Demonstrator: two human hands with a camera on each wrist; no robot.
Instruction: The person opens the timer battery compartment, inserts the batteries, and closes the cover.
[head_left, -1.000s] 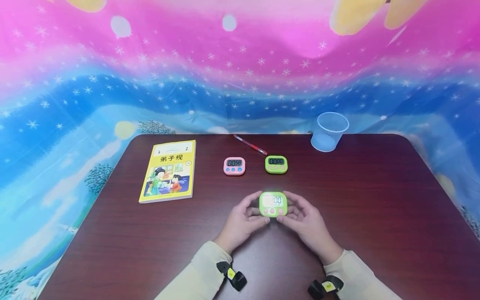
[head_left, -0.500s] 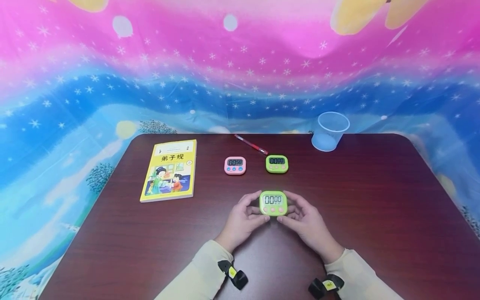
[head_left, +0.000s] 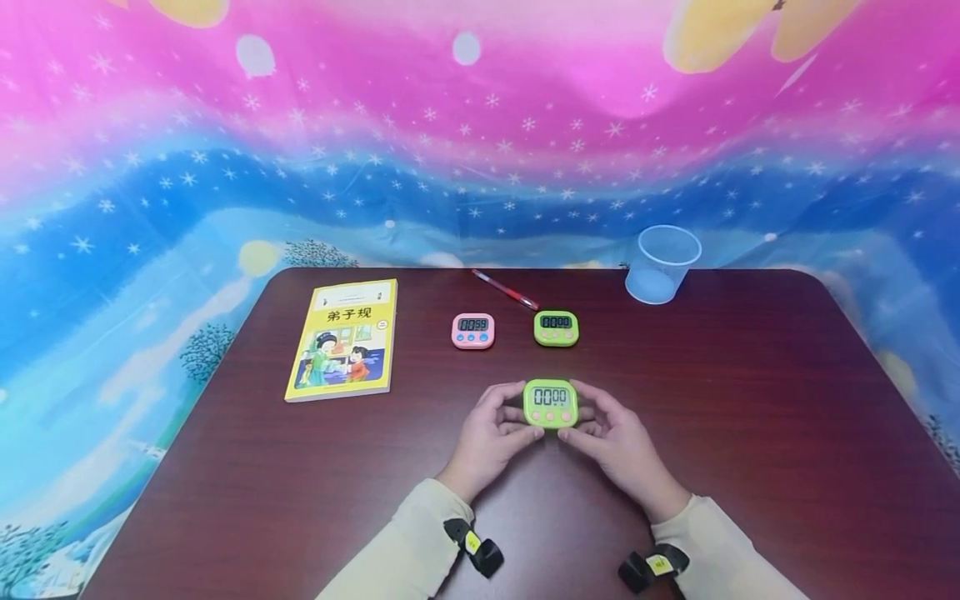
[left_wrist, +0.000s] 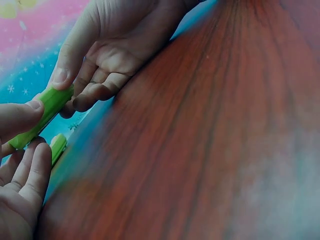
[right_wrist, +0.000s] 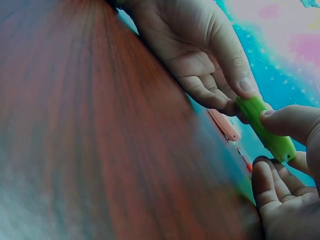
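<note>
A green digital timer (head_left: 551, 403) with pink buttons reads 00:00 and is held just above the dark wooden table (head_left: 750, 417). My left hand (head_left: 513, 414) pinches its left edge and my right hand (head_left: 590, 417) pinches its right edge, thumbs below and fingers above. The left wrist view shows the green timer (left_wrist: 42, 117) edge-on between both hands, as does the right wrist view of the green timer (right_wrist: 265, 127). Both sleeves are cream, with black wrist straps.
Behind the hands lie a pink timer (head_left: 472, 331) and a second green timer (head_left: 556, 328). A red pen (head_left: 504, 289) lies beyond them, a clear plastic cup (head_left: 664, 263) stands at the back right and a yellow picture book (head_left: 342, 339) lies at the left.
Both hands shifted the held timer slightly away and tilted it, so the glare left its display. The pink timer's reading went from 00:58 to 00:59.
</note>
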